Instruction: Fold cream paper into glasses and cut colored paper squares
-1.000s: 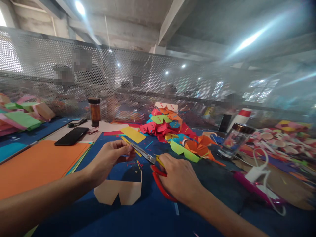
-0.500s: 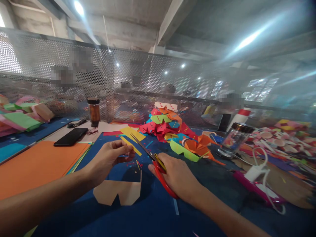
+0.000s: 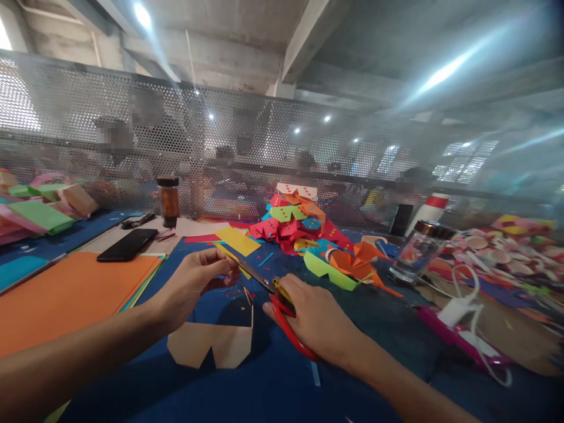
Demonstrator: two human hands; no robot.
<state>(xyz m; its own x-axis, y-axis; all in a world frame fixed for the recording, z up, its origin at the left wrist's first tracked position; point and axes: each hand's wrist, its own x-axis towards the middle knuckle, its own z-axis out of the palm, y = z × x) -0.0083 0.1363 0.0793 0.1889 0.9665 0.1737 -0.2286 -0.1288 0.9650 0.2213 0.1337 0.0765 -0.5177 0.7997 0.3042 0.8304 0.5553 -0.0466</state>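
My left hand [image 3: 198, 279] pinches a narrow yellow paper strip [image 3: 243, 271] between thumb and fingers. The red-and-yellow-handled scissors [image 3: 288, 329] are gripped in my right hand [image 3: 311, 314]. Their blades lie along the strip, the tips close to my left fingertips; whether they cut into it I cannot tell. Below the hands lies a tan paper piece [image 3: 211, 343] with a V-shaped notch, like a mask or glasses shape. A wider yellow paper piece [image 3: 240, 241] rests just beyond my left hand.
Ahead is a pile of coloured paper masks [image 3: 295, 220], with a green one [image 3: 330, 273] nearer. A glass bottle [image 3: 418, 252] and magenta power bank [image 3: 462, 338] are right. Orange paper [image 3: 79, 288], a black phone [image 3: 127, 245] and a brown jar [image 3: 168, 202] are left. Perforated panels [image 3: 247, 129] stand behind.
The scissors have moved slightly left and their blades have come down onto the yellow strip. My left hand has kept its hold with hardly any movement.
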